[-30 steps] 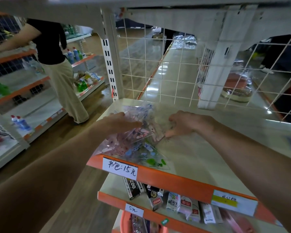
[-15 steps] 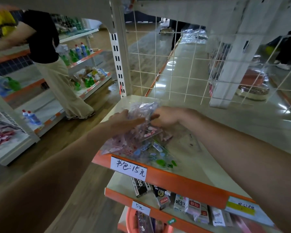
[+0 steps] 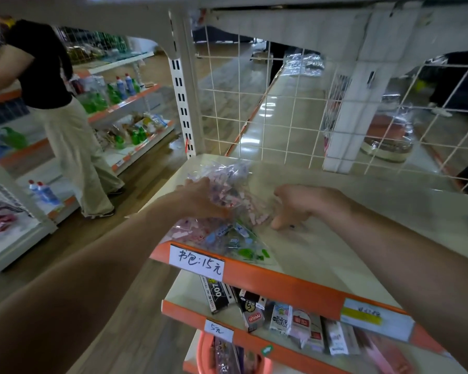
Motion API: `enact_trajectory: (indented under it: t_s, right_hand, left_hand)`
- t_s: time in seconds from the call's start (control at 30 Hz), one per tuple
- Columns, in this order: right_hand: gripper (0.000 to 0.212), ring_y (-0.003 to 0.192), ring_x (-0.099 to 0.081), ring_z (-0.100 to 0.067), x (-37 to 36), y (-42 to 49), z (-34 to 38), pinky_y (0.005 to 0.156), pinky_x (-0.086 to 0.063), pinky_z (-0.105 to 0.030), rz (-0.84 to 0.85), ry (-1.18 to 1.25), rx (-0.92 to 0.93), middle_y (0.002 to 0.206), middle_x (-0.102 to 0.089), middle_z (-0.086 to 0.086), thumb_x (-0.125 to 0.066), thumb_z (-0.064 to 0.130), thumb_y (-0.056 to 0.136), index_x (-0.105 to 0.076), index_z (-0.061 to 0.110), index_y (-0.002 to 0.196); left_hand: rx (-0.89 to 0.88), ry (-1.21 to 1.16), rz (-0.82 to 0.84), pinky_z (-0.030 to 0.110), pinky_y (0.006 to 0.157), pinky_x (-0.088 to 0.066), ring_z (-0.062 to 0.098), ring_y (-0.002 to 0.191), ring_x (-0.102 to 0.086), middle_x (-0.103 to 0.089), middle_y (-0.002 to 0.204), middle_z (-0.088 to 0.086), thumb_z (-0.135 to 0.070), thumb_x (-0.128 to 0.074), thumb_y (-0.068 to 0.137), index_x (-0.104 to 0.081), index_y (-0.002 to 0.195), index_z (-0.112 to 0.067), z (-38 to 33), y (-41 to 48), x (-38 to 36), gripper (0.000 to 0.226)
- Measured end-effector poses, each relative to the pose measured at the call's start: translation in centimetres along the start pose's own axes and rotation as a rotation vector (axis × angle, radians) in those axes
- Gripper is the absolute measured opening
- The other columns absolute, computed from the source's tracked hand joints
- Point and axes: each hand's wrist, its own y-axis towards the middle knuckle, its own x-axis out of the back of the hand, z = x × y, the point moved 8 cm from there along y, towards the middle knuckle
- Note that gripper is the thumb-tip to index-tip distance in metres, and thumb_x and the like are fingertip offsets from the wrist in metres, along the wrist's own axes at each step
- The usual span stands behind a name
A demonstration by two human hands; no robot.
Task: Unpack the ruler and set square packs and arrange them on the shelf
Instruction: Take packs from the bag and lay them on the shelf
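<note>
Plainly the sorting is underway: the ruler and set square packs (image 3: pixel 227 236) lie in a loose heap on the shelf (image 3: pixel 322 252), just behind the handwritten price label (image 3: pixel 196 261), at the left front corner of the board. They are thin, flat sleeves of clear, crinkly film, with pink, blue and green pieces showing through. The film glints and blurs, so single rulers cannot be told apart.

The left hand (image 3: pixel 197 197), behind the label and over the back of the heap, has its fingers curled into the upper sleeves and grips them, probably to lift a bunch clear of the rest. The right hand (image 3: pixel 297 205), behind the label and off to its right, holds nothing that shows. Its fingers hang loosely curled, with the thumb tip down at the bare board just beside the heap, likely ready to pin or part the slippery film.

The shelf is smooth, pale and slightly glossy, and the label sits on its orange front strip (image 3: pixel 281 286). The heap lies close to that strip, probably because it is easier to reach there, yet one green-printed corner juts towards the edge and could slide off. Behind the label a white wire grid (image 3: pixel 281 103) closes the back. Under the label small printed cartons (image 3: pixel 254 309) stand crowded on the next board down. Well to the left of the label, a person (image 3: pixel 52 103) in a dark top stands at another rack.
</note>
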Motion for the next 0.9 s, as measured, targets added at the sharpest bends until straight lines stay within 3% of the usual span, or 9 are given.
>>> enact_trajectory:
  t_s: [0.07,0.2,0.33,0.47,0.53,0.6,0.7,0.8,0.9]
  right_hand:
    - [0.066,0.107,-0.062,-0.025,0.0,0.1,-0.5,0.085,-0.053,-0.031,-0.002,0.058,0.017,0.13,-0.057,-0.01,-0.07,0.035,0.079,-0.048,0.009,0.135]
    - [0.082,0.104,-0.06,-0.025,-0.1,-0.2,-1.0,0.082,-0.057,-0.035,0.033,0.097,0.029,0.137,-0.043,-0.008,-0.074,0.039,0.075,-0.036,0.018,0.144]
    - [0.078,0.098,-0.062,-0.025,0.1,-0.2,-0.3,0.082,-0.052,-0.032,0.008,0.03,0.022,0.129,-0.051,-0.009,-0.067,0.057,0.077,-0.044,0.013,0.138]
    - [0.05,0.116,-0.054,-0.025,1.9,-0.5,2.9,0.093,-0.044,-0.031,-0.148,0.115,0.147,0.134,-0.053,-0.008,-0.053,0.046,0.092,-0.054,0.014,0.131]
    - [0.03,0.089,-0.059,-0.02,2.4,-0.1,4.7,0.074,-0.045,-0.027,-0.195,0.233,0.23,0.101,-0.062,-0.008,-0.048,0.038,0.097,-0.066,0.015,0.096]
    - [0.039,0.059,-0.046,-0.014,1.9,0.6,5.8,0.055,-0.036,-0.024,-0.17,0.355,0.238,0.066,-0.048,-0.003,-0.05,0.034,0.096,-0.048,0.017,0.061]
    - [0.027,0.065,-0.054,-0.021,0.9,1.7,5.6,0.066,-0.047,-0.03,-0.12,0.597,0.203,0.065,-0.053,-0.005,-0.062,0.023,0.089,-0.057,0.01,0.067]
    - [0.012,0.054,-0.048,-0.018,0.5,2.0,3.7,0.055,-0.045,-0.028,-0.064,0.821,0.134,0.064,-0.053,-0.01,-0.064,0.009,0.087,-0.067,-0.003,0.088]
    - [0.005,0.049,-0.048,-0.014,1.7,2.0,1.1,0.05,-0.04,-0.02,-0.086,0.922,0.12,0.064,-0.053,-0.008,-0.061,0.006,0.088,-0.063,0.006,0.083]
  left_hand:
    - [-0.005,-0.073,-0.008,0.039,0.096,-0.044,0.027,0.121,-0.047,-0.038,0.146,0.009,-0.067,-0.071,0.065,-0.03,0.144,-0.024,-0.2,-0.3,0.3,0.099]
    - [0.008,-0.19,-0.018,0.028,0.083,-0.037,0.026,0.123,-0.046,-0.04,0.146,0.011,-0.052,-0.059,0.087,-0.031,0.145,-0.012,-0.2,-1.0,1.9,0.076]
    - [0.095,-0.183,-0.003,0.028,0.077,-0.035,0.022,0.097,-0.05,-0.052,0.109,0.009,-0.042,-0.047,0.097,-0.056,0.126,-0.003,1.9,-1.3,2.9,0.049]
    - [0.096,-0.223,0.06,0.03,0.078,-0.044,0.025,0.094,-0.059,-0.066,0.111,0.015,-0.034,-0.049,0.096,-0.066,0.113,-0.004,2.4,-1.6,2.1,0.038]
    - [0.087,-0.264,0.039,0.029,0.078,-0.046,0.022,0.088,-0.061,-0.067,0.108,0.011,-0.031,-0.05,0.095,-0.067,0.108,-0.008,2.2,-1.5,2.2,0.03]
    - [0.082,-0.317,0.024,0.023,0.066,-0.043,0.013,0.073,-0.055,-0.063,0.094,0.003,-0.024,-0.049,0.096,-0.064,0.102,-0.012,2.1,-1.6,2.5,0.02]
    - [0.094,-0.429,-0.011,0.025,0.058,-0.035,0.015,0.071,-0.047,-0.057,0.088,0.006,-0.016,-0.049,0.096,-0.064,0.102,-0.009,3.2,-1.9,3.0,0.017]
    - [0.103,-0.489,-0.071,0.025,0.058,-0.034,0.018,0.077,-0.047,-0.056,0.086,0.006,-0.015,-0.051,0.095,-0.065,0.106,-0.009,4.4,-2.1,3.5,0.019]
    - [0.103,-0.481,-0.105,0.021,0.054,-0.036,0.011,0.068,-0.048,-0.056,0.084,0.002,-0.015,-0.054,0.094,-0.065,0.113,-0.004,4.8,-1.7,3.6,0.024]
